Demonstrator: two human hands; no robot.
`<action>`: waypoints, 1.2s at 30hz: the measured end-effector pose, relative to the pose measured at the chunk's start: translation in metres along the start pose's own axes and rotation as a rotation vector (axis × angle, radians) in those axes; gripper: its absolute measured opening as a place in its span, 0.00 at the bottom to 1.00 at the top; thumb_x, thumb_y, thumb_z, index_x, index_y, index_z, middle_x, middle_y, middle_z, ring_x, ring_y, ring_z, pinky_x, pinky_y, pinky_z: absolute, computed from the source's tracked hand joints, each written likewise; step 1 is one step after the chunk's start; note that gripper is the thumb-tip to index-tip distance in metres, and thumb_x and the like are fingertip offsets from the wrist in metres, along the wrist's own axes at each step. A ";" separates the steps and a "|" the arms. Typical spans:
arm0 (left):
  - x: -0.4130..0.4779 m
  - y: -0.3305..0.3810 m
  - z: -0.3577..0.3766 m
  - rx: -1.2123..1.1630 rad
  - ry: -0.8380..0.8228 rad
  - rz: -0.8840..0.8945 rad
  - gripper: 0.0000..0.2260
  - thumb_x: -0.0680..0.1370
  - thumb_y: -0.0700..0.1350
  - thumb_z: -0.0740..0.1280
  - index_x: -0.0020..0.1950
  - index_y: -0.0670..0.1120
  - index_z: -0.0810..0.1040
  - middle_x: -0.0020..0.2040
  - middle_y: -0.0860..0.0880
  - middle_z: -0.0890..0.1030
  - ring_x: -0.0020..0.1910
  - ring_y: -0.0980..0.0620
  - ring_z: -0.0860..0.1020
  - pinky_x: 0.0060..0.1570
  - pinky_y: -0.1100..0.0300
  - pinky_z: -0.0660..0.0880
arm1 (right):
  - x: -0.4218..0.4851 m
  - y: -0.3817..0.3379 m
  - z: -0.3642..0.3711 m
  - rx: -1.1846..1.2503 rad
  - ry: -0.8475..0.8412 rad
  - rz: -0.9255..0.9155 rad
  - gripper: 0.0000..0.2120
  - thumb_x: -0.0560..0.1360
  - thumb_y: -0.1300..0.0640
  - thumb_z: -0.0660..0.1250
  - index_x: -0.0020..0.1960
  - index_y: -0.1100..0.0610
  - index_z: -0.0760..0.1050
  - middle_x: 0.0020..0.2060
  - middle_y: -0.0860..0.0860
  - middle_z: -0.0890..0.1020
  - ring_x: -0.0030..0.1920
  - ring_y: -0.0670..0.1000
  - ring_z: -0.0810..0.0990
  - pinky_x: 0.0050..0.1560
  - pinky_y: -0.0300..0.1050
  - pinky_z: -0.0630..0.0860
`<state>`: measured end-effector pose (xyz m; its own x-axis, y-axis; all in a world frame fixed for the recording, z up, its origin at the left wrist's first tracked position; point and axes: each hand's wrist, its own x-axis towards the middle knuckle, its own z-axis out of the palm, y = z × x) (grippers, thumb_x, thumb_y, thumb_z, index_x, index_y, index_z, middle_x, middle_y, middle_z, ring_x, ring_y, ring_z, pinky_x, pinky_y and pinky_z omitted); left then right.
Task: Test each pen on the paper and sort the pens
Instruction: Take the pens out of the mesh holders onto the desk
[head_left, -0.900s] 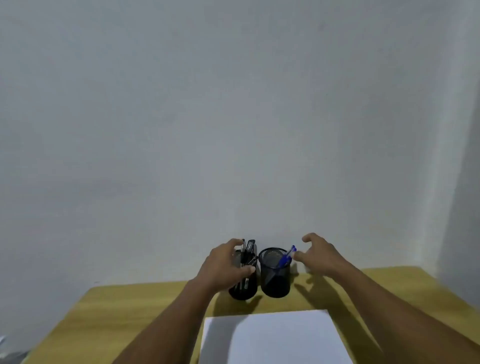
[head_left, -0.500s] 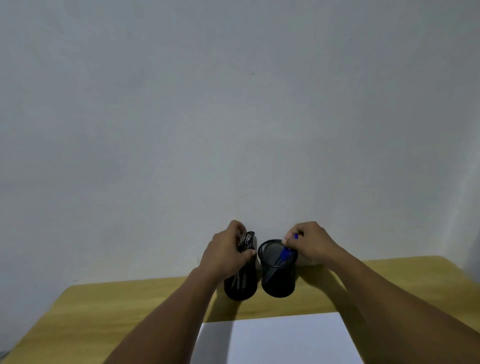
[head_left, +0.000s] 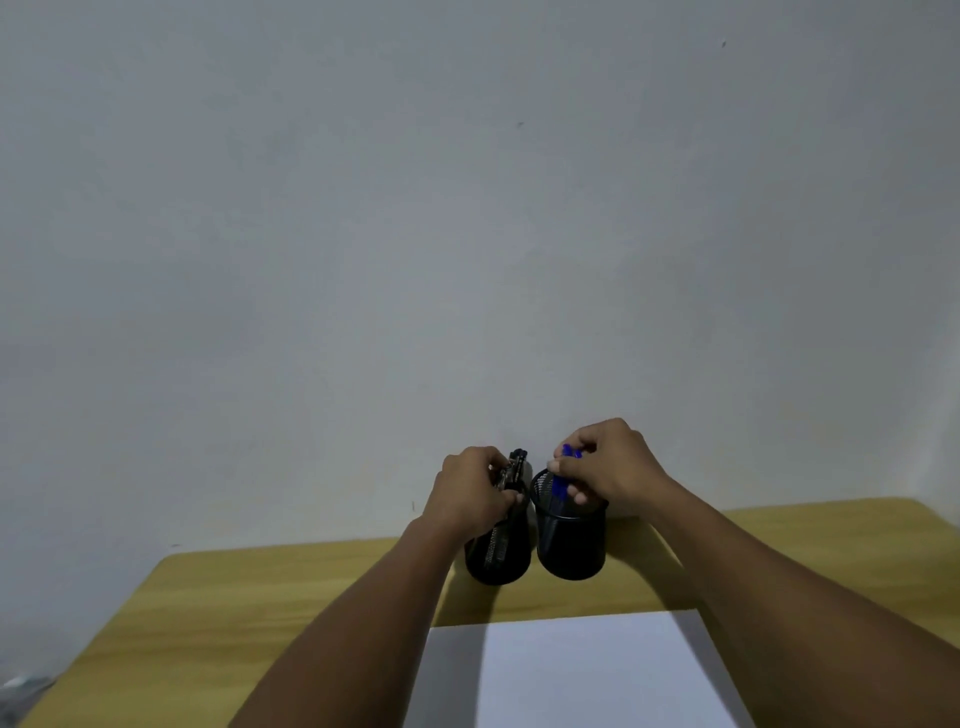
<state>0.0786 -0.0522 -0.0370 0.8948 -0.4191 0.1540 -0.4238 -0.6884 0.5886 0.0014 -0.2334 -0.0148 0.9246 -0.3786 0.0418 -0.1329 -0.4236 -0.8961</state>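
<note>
Two black mesh pen cups stand side by side at the back of the wooden table. My left hand is curled round a bunch of black pens sticking out of the left cup. My right hand pinches blue pens at the mouth of the right cup. A white sheet of paper lies on the table in front of the cups, between my forearms.
A plain grey wall rises directly behind the cups. The table's left edge and rounded far corners are in view. Something grey lies beyond the table at the bottom left, too blurred to name.
Both hands have gone from spread fingers near the cups to closed grips on the pens. The right hand moved left onto the blue pens; the view tilted up a little.
</note>
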 end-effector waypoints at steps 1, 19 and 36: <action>0.000 0.001 0.000 0.001 0.002 0.002 0.11 0.70 0.49 0.78 0.49 0.53 0.79 0.44 0.49 0.85 0.43 0.48 0.82 0.47 0.54 0.80 | -0.001 -0.001 0.002 -0.009 -0.002 -0.010 0.05 0.74 0.61 0.77 0.46 0.63 0.83 0.32 0.57 0.84 0.25 0.48 0.80 0.29 0.37 0.78; 0.003 0.001 -0.010 -0.068 -0.119 0.080 0.10 0.73 0.43 0.75 0.37 0.50 0.77 0.35 0.52 0.80 0.36 0.54 0.78 0.33 0.67 0.70 | -0.002 -0.016 -0.001 -0.120 0.005 -0.096 0.06 0.77 0.58 0.74 0.50 0.60 0.84 0.34 0.53 0.84 0.29 0.46 0.81 0.30 0.31 0.74; -0.070 0.005 -0.183 -0.436 0.014 0.037 0.09 0.73 0.40 0.77 0.49 0.36 0.82 0.37 0.45 0.83 0.35 0.50 0.82 0.37 0.58 0.81 | -0.043 -0.179 0.021 -0.027 -0.166 -0.254 0.09 0.77 0.61 0.74 0.51 0.68 0.82 0.36 0.60 0.85 0.33 0.53 0.84 0.41 0.47 0.85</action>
<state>0.0392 0.0824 0.1007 0.8832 -0.4287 0.1900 -0.3591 -0.3579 0.8620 -0.0070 -0.1240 0.1341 0.9750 -0.1186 0.1881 0.1028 -0.5100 -0.8540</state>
